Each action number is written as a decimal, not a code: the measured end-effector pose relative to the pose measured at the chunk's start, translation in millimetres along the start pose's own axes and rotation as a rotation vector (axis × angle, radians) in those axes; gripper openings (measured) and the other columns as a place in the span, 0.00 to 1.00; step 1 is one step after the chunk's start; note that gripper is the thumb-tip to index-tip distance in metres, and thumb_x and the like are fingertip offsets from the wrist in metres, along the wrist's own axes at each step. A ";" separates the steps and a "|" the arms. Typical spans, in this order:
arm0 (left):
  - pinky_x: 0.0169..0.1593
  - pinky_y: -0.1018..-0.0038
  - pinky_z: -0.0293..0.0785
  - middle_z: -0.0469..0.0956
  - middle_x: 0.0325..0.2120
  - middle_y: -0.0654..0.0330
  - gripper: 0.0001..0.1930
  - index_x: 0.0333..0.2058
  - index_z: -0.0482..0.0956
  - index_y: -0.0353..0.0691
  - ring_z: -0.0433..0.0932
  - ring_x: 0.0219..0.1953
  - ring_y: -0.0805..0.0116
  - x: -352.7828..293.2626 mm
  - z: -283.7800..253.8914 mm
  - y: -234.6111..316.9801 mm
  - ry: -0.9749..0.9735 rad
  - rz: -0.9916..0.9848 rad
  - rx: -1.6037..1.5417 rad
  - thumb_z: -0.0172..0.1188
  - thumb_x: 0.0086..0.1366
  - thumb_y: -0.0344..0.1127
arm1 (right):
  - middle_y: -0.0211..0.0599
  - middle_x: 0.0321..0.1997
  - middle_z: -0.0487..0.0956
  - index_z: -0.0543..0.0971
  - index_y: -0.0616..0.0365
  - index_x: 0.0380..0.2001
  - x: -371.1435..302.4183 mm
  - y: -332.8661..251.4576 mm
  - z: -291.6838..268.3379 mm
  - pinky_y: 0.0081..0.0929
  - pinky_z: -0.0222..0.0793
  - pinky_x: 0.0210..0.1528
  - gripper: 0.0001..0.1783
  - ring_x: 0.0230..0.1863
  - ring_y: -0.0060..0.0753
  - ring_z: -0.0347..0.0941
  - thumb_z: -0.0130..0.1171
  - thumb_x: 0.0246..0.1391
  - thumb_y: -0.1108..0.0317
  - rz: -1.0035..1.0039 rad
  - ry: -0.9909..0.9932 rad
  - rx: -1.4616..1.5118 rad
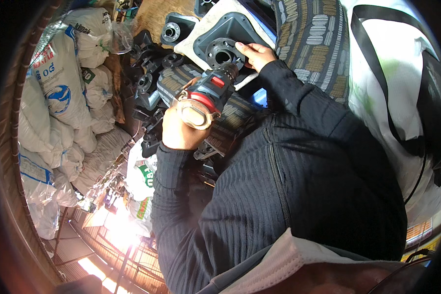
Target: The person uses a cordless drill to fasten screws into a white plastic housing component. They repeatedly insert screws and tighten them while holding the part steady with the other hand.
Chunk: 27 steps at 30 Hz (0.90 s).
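Note:
My left hand [179, 131] is wrapped round the grip of a cordless drill [211, 90], grey and black with a red collar. The drill's chuck points away from me at the round, holed flange of a dark grey square-based part [240, 30]. Whether its tip touches the flange is hard to see. My right hand [257, 55] pinches the flange's right edge, thumb and fingertips on the rim. Beneath the part lies a white pad [187, 49], between my legs in patterned cloth [311, 44].
Similar dark parts [179, 28] lie on a brown board [152, 14] at the far side. More black pieces [144, 85] are heaped left of my knee. Stuffed white sacks [63, 83] are stacked at the left. A large white bag with black straps [384, 73] stands close on the right.

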State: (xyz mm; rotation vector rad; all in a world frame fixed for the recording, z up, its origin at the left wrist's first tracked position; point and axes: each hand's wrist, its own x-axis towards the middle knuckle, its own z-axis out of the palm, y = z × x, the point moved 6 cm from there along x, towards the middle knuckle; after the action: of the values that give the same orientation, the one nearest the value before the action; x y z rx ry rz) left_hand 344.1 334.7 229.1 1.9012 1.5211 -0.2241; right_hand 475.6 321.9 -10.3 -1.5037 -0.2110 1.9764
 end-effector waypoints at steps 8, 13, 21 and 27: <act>0.42 0.66 0.76 0.79 0.36 0.51 0.23 0.44 0.75 0.36 0.80 0.38 0.55 16.9 -0.9 9.1 -0.083 0.002 0.040 0.64 0.46 0.29 | 0.30 0.31 0.78 0.78 0.63 0.36 -17.5 -16.7 2.3 0.18 0.70 0.35 0.23 0.31 0.18 0.73 0.65 0.51 0.52 0.059 -0.005 0.105; 0.42 0.73 0.77 0.79 0.42 0.58 0.39 0.55 0.65 0.40 0.81 0.38 0.63 19.6 8.9 11.3 -0.092 0.035 0.104 0.72 0.43 0.40 | 0.29 0.30 0.78 0.78 0.62 0.36 -22.5 -14.4 0.6 0.19 0.70 0.33 0.22 0.29 0.18 0.72 0.63 0.52 0.51 0.067 -0.006 0.066; 0.43 0.75 0.76 0.78 0.43 0.58 0.36 0.53 0.68 0.41 0.80 0.41 0.63 20.9 19.8 7.5 -0.088 0.120 0.178 0.72 0.44 0.41 | 0.23 0.25 0.73 0.79 0.62 0.37 -28.5 -18.7 3.4 0.18 0.61 0.28 0.24 0.24 0.16 0.64 0.62 0.52 0.49 0.078 0.009 0.087; 0.37 0.70 0.78 0.81 0.32 0.53 0.25 0.46 0.75 0.37 0.82 0.33 0.58 3.7 12.1 -4.2 0.046 -0.104 -0.099 0.69 0.47 0.35 | 0.22 0.27 0.75 0.76 0.65 0.47 -2.9 -14.1 1.6 0.12 0.60 0.24 0.25 0.25 0.14 0.66 0.67 0.49 0.60 -0.351 0.070 0.067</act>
State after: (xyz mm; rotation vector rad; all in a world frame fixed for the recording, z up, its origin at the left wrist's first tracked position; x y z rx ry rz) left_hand 344.7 330.7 216.3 1.7631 1.6332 -0.1499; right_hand 480.0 331.7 -0.6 -1.3836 -0.3499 1.6353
